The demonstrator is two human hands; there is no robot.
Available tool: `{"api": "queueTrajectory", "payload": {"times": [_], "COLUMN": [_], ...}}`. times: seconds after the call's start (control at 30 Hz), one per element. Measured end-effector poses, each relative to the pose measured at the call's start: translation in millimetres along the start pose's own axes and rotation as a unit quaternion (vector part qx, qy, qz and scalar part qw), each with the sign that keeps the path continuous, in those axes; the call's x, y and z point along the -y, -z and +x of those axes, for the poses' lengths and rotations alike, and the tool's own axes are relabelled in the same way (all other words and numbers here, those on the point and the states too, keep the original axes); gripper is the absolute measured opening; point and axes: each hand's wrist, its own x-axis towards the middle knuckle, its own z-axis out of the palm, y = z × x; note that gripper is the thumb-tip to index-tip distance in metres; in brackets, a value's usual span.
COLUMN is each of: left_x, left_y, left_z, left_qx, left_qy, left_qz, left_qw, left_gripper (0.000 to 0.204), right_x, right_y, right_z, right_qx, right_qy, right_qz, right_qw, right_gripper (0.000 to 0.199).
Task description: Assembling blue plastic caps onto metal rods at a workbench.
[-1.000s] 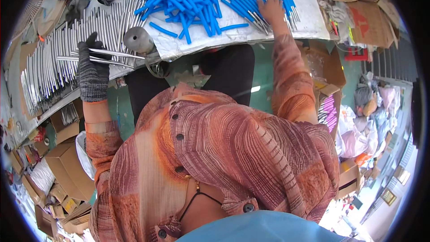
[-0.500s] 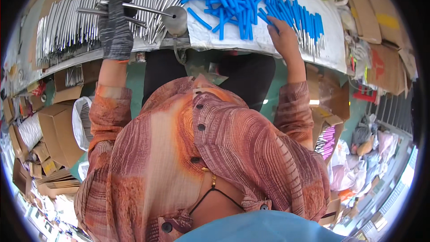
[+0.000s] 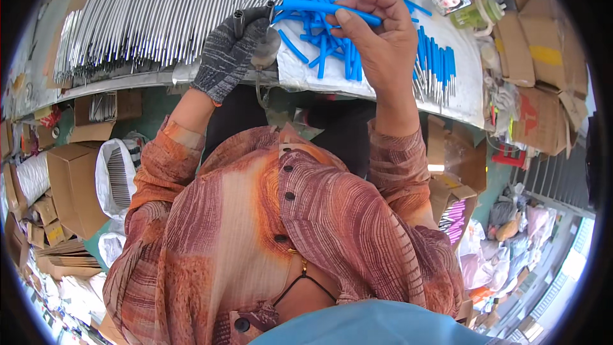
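Observation:
My left hand (image 3: 231,51), in a dark grey knit glove, is closed around metal tubes (image 3: 239,24) whose ends face me. In my bare right hand (image 3: 386,45), a blue sleeve (image 3: 313,6) is pinched between thumb and fingers. It lies nearly level, and its left end meets a tube end at my left fingertips; whether it is slipped over cannot be told. A pile of blue sleeves (image 3: 322,57) lies behind and below my right hand. Left of my glove runs a long row of metal tubes (image 3: 134,22). Partly hidden by the glove is a rounded metal piece (image 3: 266,54).
Right of my right hand, metal tubes with blue sleeves (image 3: 439,57) lie in a row on white sheeting (image 3: 469,96). A green bottle (image 3: 479,14) and cardboard boxes (image 3: 543,51) stand at the far right. An open carton (image 3: 76,185) sits below the table at left.
My left hand has moved right with its tubes, away from the rounded metal piece. My right hand has lifted a blue sleeve off the table and brought it toward the left hand.

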Motion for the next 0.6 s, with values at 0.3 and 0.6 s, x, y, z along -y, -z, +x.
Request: {"api": "queueTrajectory", "payload": {"times": [0.3, 0.6], "left_x": [-12.3, -11.8], "left_y": [3.3, 12.8], "left_z": [-1.1, -3.6], "left_qx": [0.044, 0.079], "left_qy": [0.025, 0.082], "left_qz": [0.056, -0.136], "left_qw": [0.997, 0.984], "left_gripper": [0.027, 0.031], "right_x": [-14.7, -13.7], "right_y": [-20.2, -52.9], "right_z": [19.3, 41.1], "right_qx": [0.067, 0.294], "right_qy": [0.136, 0.138], "right_qz": [-0.049, -0.140], "right_qw": [0.987, 0.936], "right_gripper": [0.045, 0.030]}}
